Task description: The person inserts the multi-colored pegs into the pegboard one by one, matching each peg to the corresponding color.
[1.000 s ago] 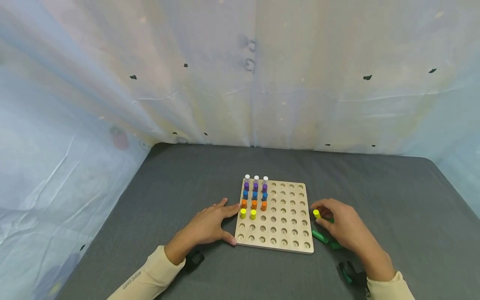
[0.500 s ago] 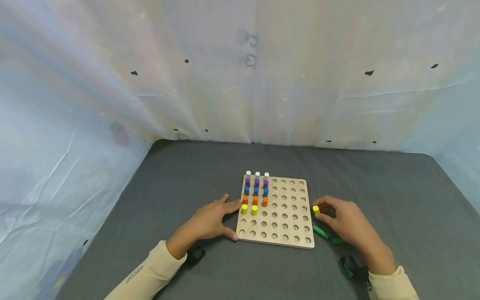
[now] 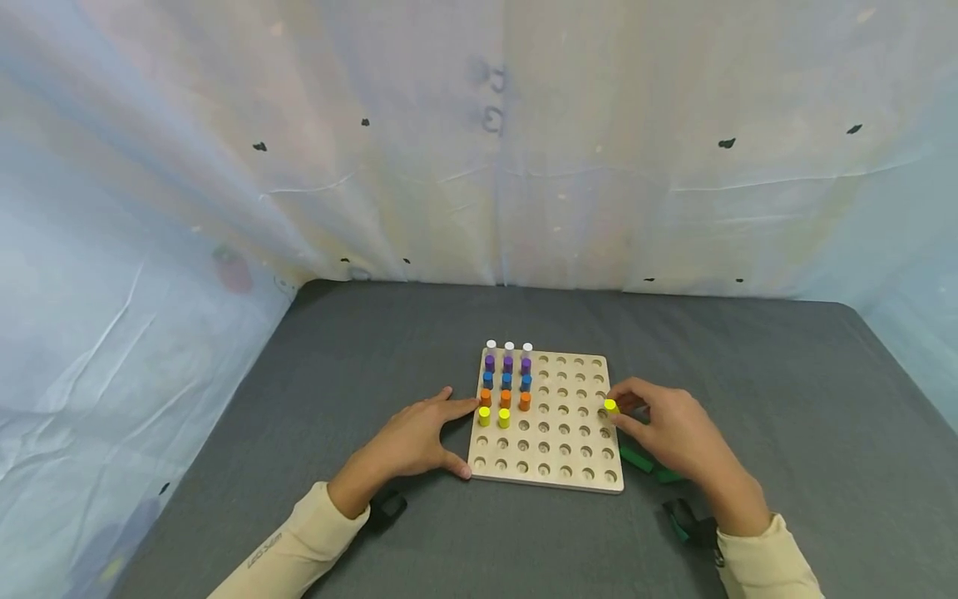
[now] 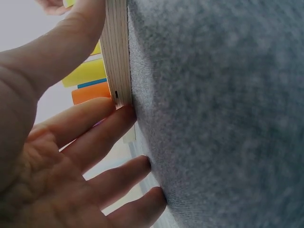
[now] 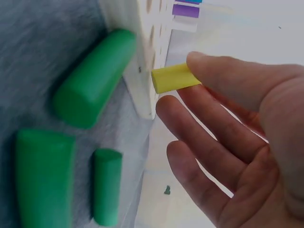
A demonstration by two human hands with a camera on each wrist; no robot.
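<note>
My left hand rests with spread fingers along the left edge of the wooden pegboard. In the left wrist view its fingertips touch the board's side and the tabletop. My right hand pinches a yellow peg between thumb and fingers, over the board's right edge in the head view. Pegs stand upright in the board's left columns: white, purple, blue and orange in threes, then two yellow pegs. Green pegs lie loose on the table beside the board, partly hidden under the right hand in the head view.
A dark grey cloth covers the table. Pale printed curtains hang behind it and at the sides. Black wrist mounts show under both forearms, close to the tabletop.
My right hand has moved left with the yellow peg, from beside the board to over its right edge. The left hand stays at the board's left edge. The head view has shifted slightly.
</note>
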